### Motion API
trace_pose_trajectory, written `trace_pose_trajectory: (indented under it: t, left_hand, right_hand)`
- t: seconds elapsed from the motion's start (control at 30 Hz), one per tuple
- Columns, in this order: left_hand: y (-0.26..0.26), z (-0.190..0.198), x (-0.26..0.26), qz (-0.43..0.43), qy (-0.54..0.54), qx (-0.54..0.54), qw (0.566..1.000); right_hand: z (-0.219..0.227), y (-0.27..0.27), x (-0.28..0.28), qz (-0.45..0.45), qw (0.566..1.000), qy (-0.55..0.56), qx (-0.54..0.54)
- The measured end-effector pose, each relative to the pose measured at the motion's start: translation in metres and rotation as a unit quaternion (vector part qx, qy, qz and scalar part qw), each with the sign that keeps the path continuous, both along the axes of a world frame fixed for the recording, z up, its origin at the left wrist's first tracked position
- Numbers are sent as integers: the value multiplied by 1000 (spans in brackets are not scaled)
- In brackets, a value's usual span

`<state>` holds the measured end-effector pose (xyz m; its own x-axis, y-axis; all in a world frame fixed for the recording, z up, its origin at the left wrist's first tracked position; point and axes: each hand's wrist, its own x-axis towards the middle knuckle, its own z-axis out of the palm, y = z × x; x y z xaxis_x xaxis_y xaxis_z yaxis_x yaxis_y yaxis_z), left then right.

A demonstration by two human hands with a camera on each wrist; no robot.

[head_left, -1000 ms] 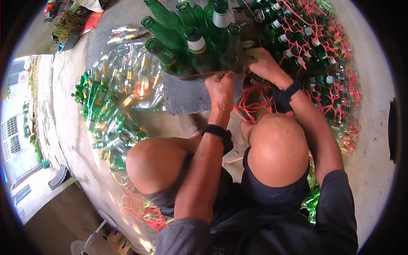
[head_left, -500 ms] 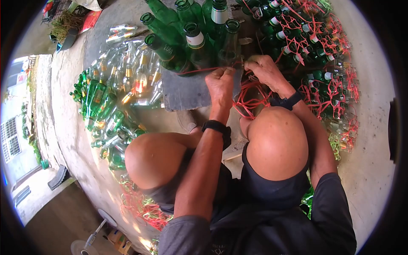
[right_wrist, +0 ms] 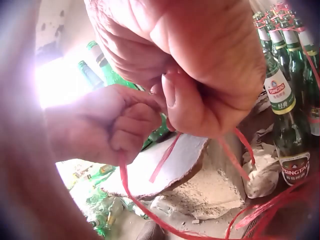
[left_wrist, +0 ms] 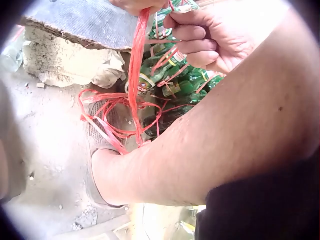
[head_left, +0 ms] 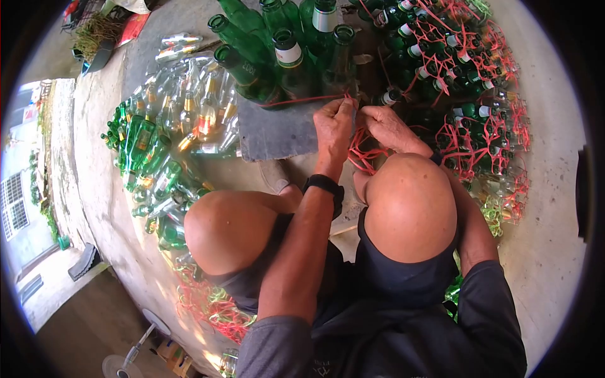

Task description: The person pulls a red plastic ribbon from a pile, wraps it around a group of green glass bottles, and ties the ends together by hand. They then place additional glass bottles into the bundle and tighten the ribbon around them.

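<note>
A cluster of green glass bottles [head_left: 295,72] stands on a grey board [head_left: 277,135], with red plastic twine [head_left: 302,99] stretched across its near side. At the cluster's near right corner, my left hand [head_left: 334,126] pinches the twine; a strand hangs from its curled fingers in the right wrist view. Close beside it, my right hand [head_left: 387,129] has thumb and fingers curled together on a red strand end. The fingertips of both hands meet in the right wrist view. Loose red twine [left_wrist: 135,75] falls from the left hand to a tangle over a shoe [left_wrist: 102,122].
On the right stand many bottles netted with red twine [head_left: 450,75]. Clear and green bottles [head_left: 189,120] lie heaped on the left. A pale block [left_wrist: 65,57] supports the board. One labelled bottle [right_wrist: 287,125] stands beside it. Bent knees [head_left: 413,208] flank the forearms.
My right hand has come down and inward from the cluster's right side to my left hand. The left hand has shifted slightly right, still pinching the twine.
</note>
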<state>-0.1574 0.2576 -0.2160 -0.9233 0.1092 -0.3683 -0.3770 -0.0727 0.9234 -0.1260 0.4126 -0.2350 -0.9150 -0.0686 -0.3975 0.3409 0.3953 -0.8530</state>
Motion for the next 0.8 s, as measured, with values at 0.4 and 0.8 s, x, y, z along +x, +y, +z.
trace_pose_trajectory:
  t: [0.4,0.8]
  left_hand:
    - [-2,5,0,-26,11,-16,999]
    - [-5,10,0,-32,10,-50,998]
  right_hand:
    - [58,7,-3,-98,992,-37,-67]
    - [24,-10,-36,-130,972,-22,-195]
